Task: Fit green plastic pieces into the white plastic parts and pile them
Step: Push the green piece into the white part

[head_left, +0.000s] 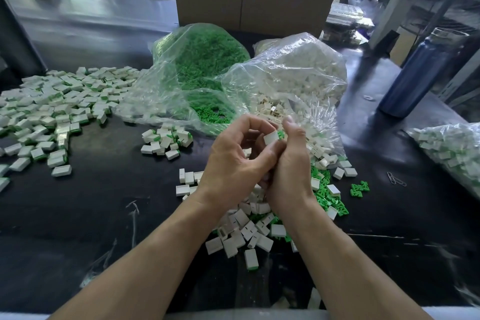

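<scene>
Both hands meet above the loose parts on the worktop [109,189]: left hand [233,158] pinches a white part [271,137], right hand [291,163] curls around a green piece [280,134] beside it.

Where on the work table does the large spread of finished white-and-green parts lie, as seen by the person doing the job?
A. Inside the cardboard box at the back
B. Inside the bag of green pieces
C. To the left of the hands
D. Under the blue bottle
C: the finished parts are spread over the dark table well to the left of the left hand and right hand, which hold a white part between them.
</scene>
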### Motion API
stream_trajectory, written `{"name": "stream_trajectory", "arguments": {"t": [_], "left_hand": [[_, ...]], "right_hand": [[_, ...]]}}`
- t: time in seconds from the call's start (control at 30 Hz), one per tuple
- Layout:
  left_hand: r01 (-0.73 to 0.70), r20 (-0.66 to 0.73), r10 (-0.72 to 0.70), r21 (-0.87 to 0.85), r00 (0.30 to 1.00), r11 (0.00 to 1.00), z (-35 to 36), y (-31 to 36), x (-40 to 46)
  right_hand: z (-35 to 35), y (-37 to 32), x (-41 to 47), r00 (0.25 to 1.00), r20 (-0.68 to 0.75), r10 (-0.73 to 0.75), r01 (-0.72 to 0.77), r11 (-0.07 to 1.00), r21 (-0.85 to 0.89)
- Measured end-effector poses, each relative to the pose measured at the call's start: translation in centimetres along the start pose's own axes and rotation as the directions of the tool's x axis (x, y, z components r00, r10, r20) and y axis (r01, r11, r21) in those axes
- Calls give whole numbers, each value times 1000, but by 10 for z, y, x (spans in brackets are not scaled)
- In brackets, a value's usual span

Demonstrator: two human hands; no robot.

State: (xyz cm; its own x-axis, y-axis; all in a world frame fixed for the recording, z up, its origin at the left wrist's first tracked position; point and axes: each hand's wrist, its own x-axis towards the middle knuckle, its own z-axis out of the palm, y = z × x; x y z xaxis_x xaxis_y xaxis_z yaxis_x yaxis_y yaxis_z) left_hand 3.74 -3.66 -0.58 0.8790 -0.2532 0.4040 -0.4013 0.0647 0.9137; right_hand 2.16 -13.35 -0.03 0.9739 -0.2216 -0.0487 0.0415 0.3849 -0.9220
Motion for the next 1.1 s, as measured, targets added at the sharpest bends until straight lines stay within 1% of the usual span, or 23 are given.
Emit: {"name": "stream_trajectory", "arguments": {"t": [0.17, 0.3, 0.43, 0.67, 0.83, 1.0, 1.1], "left_hand": [[25, -49, -26, -17, 998, 1000, 3, -2, -1], [22, -58, -23, -10, 998, 1000, 7, -2, 0], [31, -12, -32, -29, 999, 999, 6, -3, 1], [42, 3, -41, -88, 999, 995, 6, -4, 1], [48, -8, -49, -113, 999, 992, 7, -3, 1], [37, -10, -38, -121, 999, 992, 5, -2, 0], [38, -5, -38, -131, 999, 991, 4, -1, -1]], "right_hand": [[0, 0, -1, 999, -29, 34, -36, 998, -56], [-1, -1, -1, 999, -40, 34, -35, 999, -25], [-1, -1, 1, 995, -90, 32, -37, 998, -59], [-7, 4, 7, 998, -59, -39, 35, 997, -67], [-6, 5, 7, 996, -61, -66, 63, 997, -48], [-7, 6, 4, 993, -27, -113, 113, 994, -7], [-6, 6, 4, 990, -44, -133, 131, 990, -44]]}}
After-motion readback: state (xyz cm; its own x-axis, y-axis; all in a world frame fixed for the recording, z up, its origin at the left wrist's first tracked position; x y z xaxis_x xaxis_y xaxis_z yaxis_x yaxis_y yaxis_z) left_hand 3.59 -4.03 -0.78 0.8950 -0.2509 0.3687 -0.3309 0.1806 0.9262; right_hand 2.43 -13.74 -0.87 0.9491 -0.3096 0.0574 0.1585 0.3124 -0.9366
